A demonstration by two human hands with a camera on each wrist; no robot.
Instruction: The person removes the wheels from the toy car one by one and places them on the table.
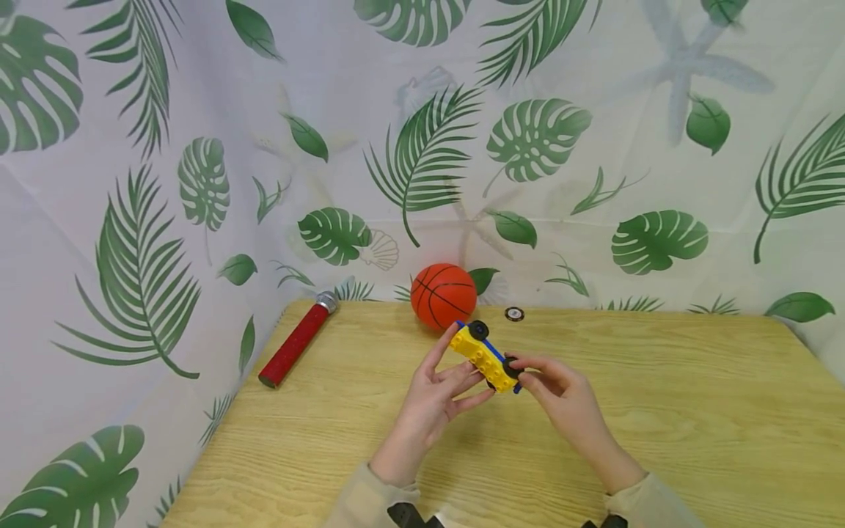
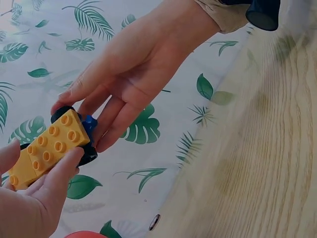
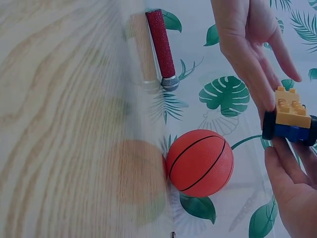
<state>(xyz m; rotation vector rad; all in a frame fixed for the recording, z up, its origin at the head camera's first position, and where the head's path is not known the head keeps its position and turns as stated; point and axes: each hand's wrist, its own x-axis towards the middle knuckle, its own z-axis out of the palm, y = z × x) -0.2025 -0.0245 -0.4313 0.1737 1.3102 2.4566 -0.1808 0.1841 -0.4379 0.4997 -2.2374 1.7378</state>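
Observation:
A yellow building-block toy car [image 1: 485, 357] with studs on top, a blue base and black wheels is held tilted above the table, between both hands. My left hand [image 1: 425, 402] holds its far left end and underside, fingers spread along the body. With thumb and index finger, my right hand [image 1: 573, 405] pinches the wheel at the near right end. Seen from the left wrist, the studded face of the car [image 2: 54, 144] shows, and the right hand [image 2: 136, 69] reaches in from above. In the right wrist view the car's blue end [image 3: 291, 132] faces the camera.
An orange-red toy basketball [image 1: 444, 295] rests at the table's back edge, behind the car. Right of it lies a small round black-and-white chip [image 1: 515, 314]. A red microphone [image 1: 298, 343] lies along the left edge. A leaf-print cloth [image 1: 422, 213] hangs behind the wooden table [image 1: 693, 411].

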